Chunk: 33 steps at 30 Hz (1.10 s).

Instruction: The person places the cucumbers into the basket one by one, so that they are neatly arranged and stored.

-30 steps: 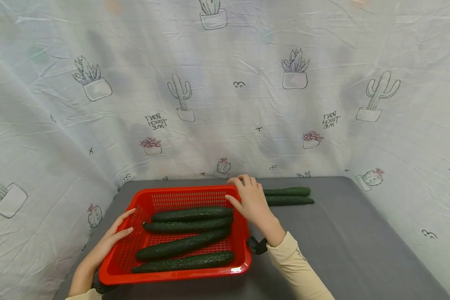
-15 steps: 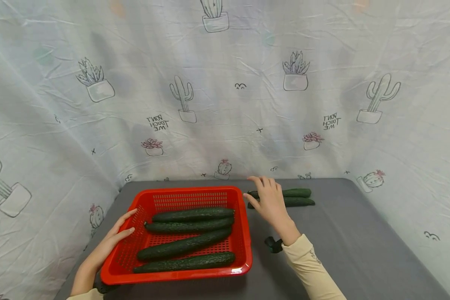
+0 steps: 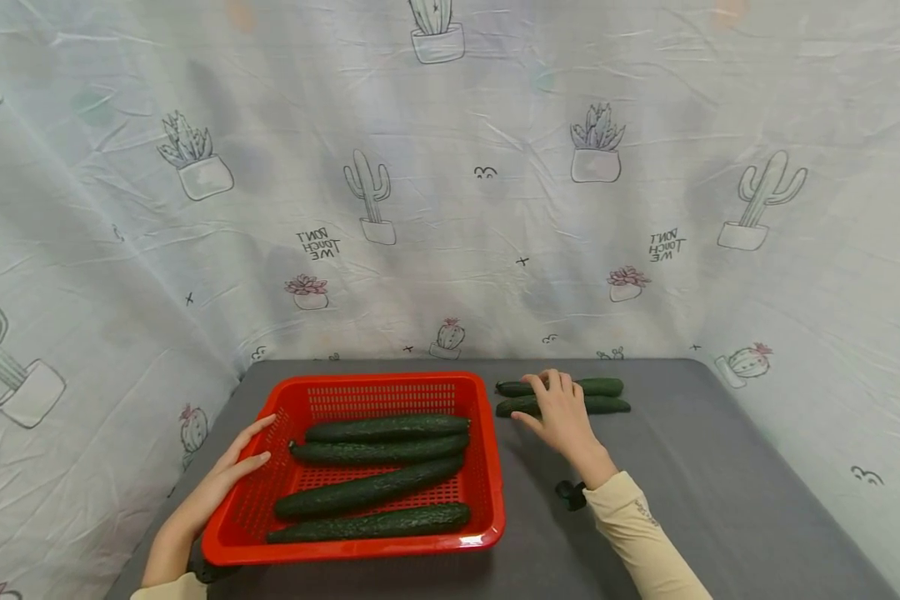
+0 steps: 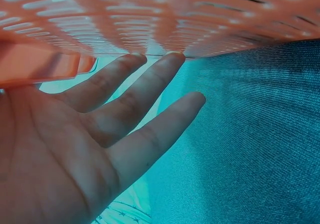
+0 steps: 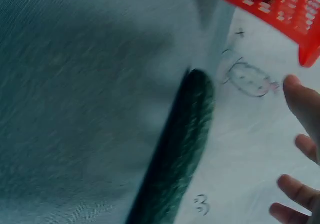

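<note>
From far away I look first through the head view. The left hand (image 3: 221, 475) rests on the left side of the red basket (image 3: 360, 548), thumb and one finger over its rim. Between the two hands, inside this basket, four dark green cucumbers (image 3: 367, 489) lie lengthwise. The right hand (image 3: 562, 417) is well apart from the left one, over two more cucumbers (image 3: 603, 405) on the grey table (image 3: 705, 467); its fingers are spread and softly bent. Beyond both hands hangs a pale curtain (image 3: 450, 125) with drawn cactus plants.

In the left wrist view, I see three fingers of this hand, almost straight and separated, below the slotted basket wall. Two fingertips seem to touch it, but I cannot be sure.

In the right wrist view, the thumb and fingers stand apart from each other, clear of the one cucumber end beside them. A basket corner shows near the thumb.
</note>
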Each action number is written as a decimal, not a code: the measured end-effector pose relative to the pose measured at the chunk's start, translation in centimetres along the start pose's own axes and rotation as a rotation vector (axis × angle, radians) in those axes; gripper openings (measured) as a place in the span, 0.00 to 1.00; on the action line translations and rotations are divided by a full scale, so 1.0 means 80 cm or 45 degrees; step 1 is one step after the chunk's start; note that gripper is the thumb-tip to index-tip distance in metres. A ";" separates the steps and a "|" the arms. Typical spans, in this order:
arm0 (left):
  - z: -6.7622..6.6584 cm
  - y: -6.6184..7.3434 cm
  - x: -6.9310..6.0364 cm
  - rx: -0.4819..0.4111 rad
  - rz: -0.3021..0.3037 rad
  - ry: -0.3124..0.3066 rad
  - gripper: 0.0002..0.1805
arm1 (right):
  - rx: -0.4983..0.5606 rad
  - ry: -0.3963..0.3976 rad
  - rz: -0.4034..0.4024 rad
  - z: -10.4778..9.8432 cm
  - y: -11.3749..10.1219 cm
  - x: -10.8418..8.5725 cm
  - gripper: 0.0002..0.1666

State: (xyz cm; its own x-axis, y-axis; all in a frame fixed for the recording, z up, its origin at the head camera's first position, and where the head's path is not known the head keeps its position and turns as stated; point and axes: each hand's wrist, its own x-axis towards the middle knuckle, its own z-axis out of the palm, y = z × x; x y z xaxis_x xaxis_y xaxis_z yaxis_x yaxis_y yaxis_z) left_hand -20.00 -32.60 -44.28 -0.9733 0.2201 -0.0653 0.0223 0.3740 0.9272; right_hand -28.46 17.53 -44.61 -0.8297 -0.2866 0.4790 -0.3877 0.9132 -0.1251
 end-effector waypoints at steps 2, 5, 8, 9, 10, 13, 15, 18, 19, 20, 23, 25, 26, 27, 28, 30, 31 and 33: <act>0.000 0.000 0.000 0.001 0.003 -0.003 0.33 | 0.001 -0.038 0.002 0.005 0.008 -0.004 0.33; 0.000 0.000 0.001 0.001 0.013 -0.003 0.32 | 0.011 -0.085 0.011 0.012 0.017 -0.009 0.32; 0.000 0.000 0.000 -0.002 0.023 0.000 0.32 | 0.019 -0.144 0.026 0.017 0.026 -0.012 0.32; 0.000 0.000 0.000 -0.004 0.024 0.000 0.32 | 0.026 -0.172 0.033 0.018 0.028 -0.013 0.32; 0.000 0.000 0.000 -0.004 0.026 -0.001 0.32 | 0.022 -0.201 0.038 0.020 0.032 -0.013 0.33; 0.000 -0.001 -0.001 -0.008 0.025 0.005 0.32 | 0.028 -0.284 0.053 0.024 0.042 -0.011 0.33; 0.000 -0.001 -0.001 -0.003 0.028 0.007 0.32 | 0.034 -0.311 0.054 0.028 0.049 -0.010 0.33; 0.001 -0.003 -0.002 -0.004 0.027 0.008 0.32 | 0.049 -0.314 0.053 0.034 0.060 -0.009 0.33; 0.001 -0.003 -0.002 -0.007 0.025 0.008 0.32 | 0.053 -0.310 0.051 0.036 0.064 -0.009 0.32; 0.002 -0.003 -0.001 -0.007 0.028 0.006 0.32 | 0.061 -0.312 0.052 0.038 0.067 -0.009 0.31; 0.003 -0.003 -0.001 -0.008 0.028 0.005 0.32 | 0.088 -0.318 0.055 0.042 0.073 -0.009 0.30; 0.003 -0.003 -0.001 -0.008 0.031 0.005 0.32 | 0.093 -0.321 0.050 0.044 0.075 -0.009 0.29; 0.003 -0.003 0.000 -0.007 0.033 0.006 0.32 | 0.092 -0.327 0.052 0.045 0.076 -0.008 0.28; 0.003 -0.003 -0.001 -0.007 0.032 0.007 0.32 | 0.088 -0.332 0.051 0.046 0.076 -0.007 0.28; 0.003 -0.002 -0.001 -0.011 0.030 0.009 0.32 | 0.079 -0.340 0.050 0.047 0.077 -0.006 0.27; 0.003 -0.002 -0.001 -0.016 0.027 0.012 0.32 | 0.062 -0.352 0.042 0.049 0.076 -0.004 0.27; 0.003 -0.002 -0.001 -0.019 0.024 0.013 0.32 | 0.050 -0.356 0.038 0.050 0.076 -0.003 0.26; 0.003 -0.003 -0.002 -0.024 0.020 0.012 0.32 | 0.017 -0.362 0.023 0.052 0.076 -0.001 0.26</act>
State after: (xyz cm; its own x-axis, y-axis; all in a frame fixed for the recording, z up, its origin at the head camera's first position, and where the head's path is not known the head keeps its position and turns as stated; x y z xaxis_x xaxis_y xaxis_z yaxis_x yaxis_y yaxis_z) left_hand -19.82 -32.46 -44.57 -0.9749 0.2175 -0.0475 0.0333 0.3534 0.9349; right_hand -32.45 21.93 -48.99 -0.9153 -0.3416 0.2136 -0.3754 0.9156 -0.1441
